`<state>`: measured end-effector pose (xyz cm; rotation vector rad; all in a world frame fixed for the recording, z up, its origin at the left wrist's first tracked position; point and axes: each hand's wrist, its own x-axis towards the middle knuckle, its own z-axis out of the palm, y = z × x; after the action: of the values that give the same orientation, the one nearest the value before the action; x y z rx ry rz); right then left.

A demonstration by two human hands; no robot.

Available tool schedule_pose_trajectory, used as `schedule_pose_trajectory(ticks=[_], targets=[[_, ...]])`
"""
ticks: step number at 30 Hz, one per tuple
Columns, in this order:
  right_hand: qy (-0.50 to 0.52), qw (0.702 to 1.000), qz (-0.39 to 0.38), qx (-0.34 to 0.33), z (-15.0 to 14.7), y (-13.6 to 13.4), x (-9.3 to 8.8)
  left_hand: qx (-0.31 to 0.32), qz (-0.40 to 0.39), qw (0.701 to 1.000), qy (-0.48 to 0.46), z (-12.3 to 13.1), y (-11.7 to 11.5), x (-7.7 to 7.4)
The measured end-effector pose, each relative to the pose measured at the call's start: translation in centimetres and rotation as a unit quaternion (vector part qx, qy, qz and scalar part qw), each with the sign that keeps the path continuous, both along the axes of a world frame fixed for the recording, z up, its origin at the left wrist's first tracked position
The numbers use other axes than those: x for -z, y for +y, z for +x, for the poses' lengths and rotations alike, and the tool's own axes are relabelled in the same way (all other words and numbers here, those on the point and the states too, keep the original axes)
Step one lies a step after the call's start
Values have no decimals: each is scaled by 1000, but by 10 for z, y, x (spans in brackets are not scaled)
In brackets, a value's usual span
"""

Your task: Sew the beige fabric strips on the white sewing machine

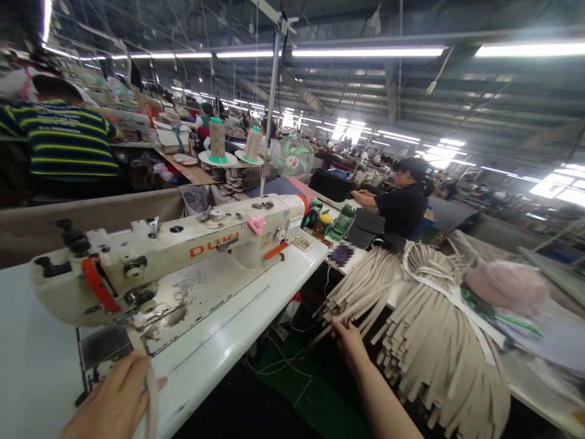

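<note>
A white sewing machine [183, 262] with a long arm stands in front of me. At its needle end, my left hand [116, 390] is closed on a beige fabric strip [150, 396], which runs up toward the presser foot and down past my thumb. Out to the right, my right hand [350, 341] pinches the end of another beige strip at the edge of a loose bundle of strips [365, 274]. A larger bundle [434, 323], bound with a white band, hangs over the table edge beside my right forearm. The machine's arm hides the needle itself.
Thread cones [217, 140] and a green fan [295, 155] stand behind the machine. A green bottle [343, 222] and a yellow-lidded jar [322, 224] sit past its right end. A co-worker in black [400, 201] handles dark pieces; another in stripes [70, 140] sits back left.
</note>
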<state>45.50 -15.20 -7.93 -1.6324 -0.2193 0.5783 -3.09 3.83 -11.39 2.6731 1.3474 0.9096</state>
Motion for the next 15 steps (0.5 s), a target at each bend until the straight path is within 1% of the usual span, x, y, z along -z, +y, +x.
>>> schedule_pose_trajectory(ticks=[2, 4, 7, 9, 10, 11, 13, 15], targets=[[8, 1000, -9, -28, -18, 4, 4, -4, -22, 999, 22, 3, -10, -16], [10, 999, -8, -31, -29, 6, 2, -7, -38, 998, 45, 7, -23, -38], [4, 1000, -5, -29, -27, 14, -13, -24, -36, 996, 77, 18, -38, -68], [-2, 999, -13, -37, -23, 22, -27, -31, -31, 993, 114, 25, -41, -82], [-15, 999, -15, -43, -23, 27, -35, -44, -32, 990, 127, 28, -42, -86], [-59, 997, -19, -41, -24, 32, -43, -53, -36, 988, 137, 30, -42, -88], [-127, 988, -21, -85, -34, 38, -59, -75, -30, 988, 134, 32, -41, -88], [-158, 977, -16, -139, -51, 42, -74, -87, -10, 989, 122, 33, -42, -86]])
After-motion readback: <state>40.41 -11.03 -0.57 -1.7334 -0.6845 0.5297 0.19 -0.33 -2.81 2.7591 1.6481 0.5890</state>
